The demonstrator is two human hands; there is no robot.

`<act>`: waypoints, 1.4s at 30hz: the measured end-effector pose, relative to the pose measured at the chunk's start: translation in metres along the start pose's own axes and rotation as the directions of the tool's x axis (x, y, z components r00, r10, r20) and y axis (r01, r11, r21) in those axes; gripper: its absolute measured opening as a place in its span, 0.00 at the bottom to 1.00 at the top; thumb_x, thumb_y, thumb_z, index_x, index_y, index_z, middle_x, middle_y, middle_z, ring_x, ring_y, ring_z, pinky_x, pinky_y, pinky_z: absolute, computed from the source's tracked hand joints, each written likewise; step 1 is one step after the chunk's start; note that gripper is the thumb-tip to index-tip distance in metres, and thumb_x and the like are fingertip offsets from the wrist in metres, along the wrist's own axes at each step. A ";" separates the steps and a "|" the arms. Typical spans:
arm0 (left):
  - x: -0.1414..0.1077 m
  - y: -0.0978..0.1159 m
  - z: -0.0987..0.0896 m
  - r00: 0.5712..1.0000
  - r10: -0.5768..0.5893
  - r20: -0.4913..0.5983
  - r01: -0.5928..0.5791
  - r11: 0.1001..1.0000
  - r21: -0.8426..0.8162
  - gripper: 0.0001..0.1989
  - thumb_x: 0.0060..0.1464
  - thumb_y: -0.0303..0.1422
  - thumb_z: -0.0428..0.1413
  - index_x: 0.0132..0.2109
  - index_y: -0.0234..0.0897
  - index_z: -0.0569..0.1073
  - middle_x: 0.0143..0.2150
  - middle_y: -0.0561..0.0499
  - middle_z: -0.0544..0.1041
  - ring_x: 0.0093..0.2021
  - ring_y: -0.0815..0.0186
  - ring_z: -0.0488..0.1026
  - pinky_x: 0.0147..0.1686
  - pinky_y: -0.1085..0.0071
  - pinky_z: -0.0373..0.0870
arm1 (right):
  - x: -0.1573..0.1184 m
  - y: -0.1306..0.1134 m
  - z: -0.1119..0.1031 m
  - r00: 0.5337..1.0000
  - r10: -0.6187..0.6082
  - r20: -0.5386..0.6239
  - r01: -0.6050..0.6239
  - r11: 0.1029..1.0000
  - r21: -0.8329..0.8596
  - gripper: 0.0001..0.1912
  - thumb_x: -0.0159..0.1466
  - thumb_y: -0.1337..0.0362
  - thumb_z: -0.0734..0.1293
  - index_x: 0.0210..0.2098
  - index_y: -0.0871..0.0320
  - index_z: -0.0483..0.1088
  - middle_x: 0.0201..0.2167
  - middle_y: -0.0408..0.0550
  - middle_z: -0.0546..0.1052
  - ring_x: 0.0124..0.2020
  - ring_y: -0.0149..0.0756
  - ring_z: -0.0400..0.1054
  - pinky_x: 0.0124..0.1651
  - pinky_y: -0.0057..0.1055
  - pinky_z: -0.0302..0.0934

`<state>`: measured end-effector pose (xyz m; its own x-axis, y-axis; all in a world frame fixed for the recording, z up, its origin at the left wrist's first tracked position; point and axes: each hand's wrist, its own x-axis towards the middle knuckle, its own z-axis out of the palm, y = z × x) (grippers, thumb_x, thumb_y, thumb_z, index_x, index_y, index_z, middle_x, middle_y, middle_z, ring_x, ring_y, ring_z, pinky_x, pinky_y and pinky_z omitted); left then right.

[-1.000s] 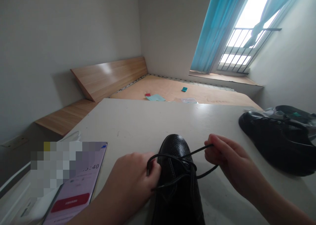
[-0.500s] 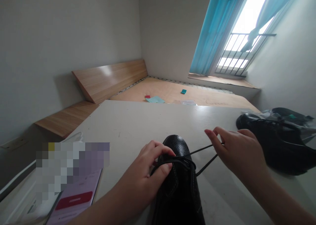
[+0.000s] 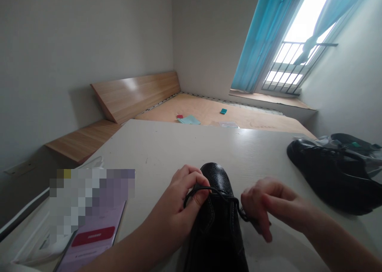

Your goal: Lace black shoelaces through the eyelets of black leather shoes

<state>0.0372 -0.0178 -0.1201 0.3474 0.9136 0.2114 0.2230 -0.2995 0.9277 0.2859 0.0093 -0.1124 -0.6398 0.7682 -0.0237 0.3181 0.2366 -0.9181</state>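
In the head view, a black shoe (image 3: 219,228) lay on the desk (image 3: 167,146), toe pointing away. The left hand (image 3: 182,198) pinched its lace (image 3: 222,192) at the shoe's left side. The right hand (image 3: 277,204), fingers curled, was just beside the shoe's right side; whether it gripped the lace, I could not tell.

The shoe (image 3: 221,228) and its lace (image 3: 238,204) are black, the stitching (image 3: 213,213) pale; the other shoe (image 3: 334,174) black, the table (image 3: 167,148) white, the headboard (image 3: 139,95) wood-grained tan, the curtain (image 3: 264,37) turquoise, the phone screen (image 3: 92,248) lilac and red
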 end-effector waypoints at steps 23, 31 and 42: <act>-0.003 0.009 -0.008 0.987 0.038 -0.158 0.043 0.875 0.482 0.19 0.52 0.28 0.49 0.49 0.43 0.73 0.44 0.51 0.73 0.36 0.63 0.71 0.35 0.68 0.62 | 0.010 -0.002 0.009 0.904 0.195 -0.380 0.081 0.796 0.600 0.14 0.57 0.52 0.70 0.26 0.54 0.66 0.26 0.42 0.64 0.26 0.32 0.60 0.35 0.33 0.66; 0.002 0.006 -0.011 0.975 -0.215 -0.062 0.199 0.705 0.681 0.15 0.57 0.35 0.48 0.23 0.39 0.65 0.22 0.51 0.70 0.26 0.62 0.67 0.27 0.67 0.51 | 0.010 0.005 -0.010 0.857 0.097 -0.506 -0.153 0.986 -0.070 0.15 0.55 0.58 0.75 0.23 0.57 0.66 0.20 0.40 0.63 0.22 0.28 0.51 0.24 0.26 0.46; 0.002 0.005 -0.015 0.974 -0.073 -0.213 -0.004 0.940 -0.342 0.12 0.64 0.38 0.52 0.37 0.44 0.79 0.47 0.54 0.76 0.54 0.63 0.68 0.60 0.65 0.58 | 0.009 0.009 -0.026 0.903 0.093 -0.419 0.054 0.944 0.325 0.27 0.63 0.44 0.64 0.19 0.56 0.58 0.30 0.45 0.71 0.36 0.35 0.67 0.43 0.32 0.66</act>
<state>0.0255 -0.0130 -0.1100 0.1283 0.9706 0.2037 -0.1029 -0.1912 0.9761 0.3015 0.0343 -0.1107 -0.2554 0.9650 0.0594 0.0381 0.0714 -0.9967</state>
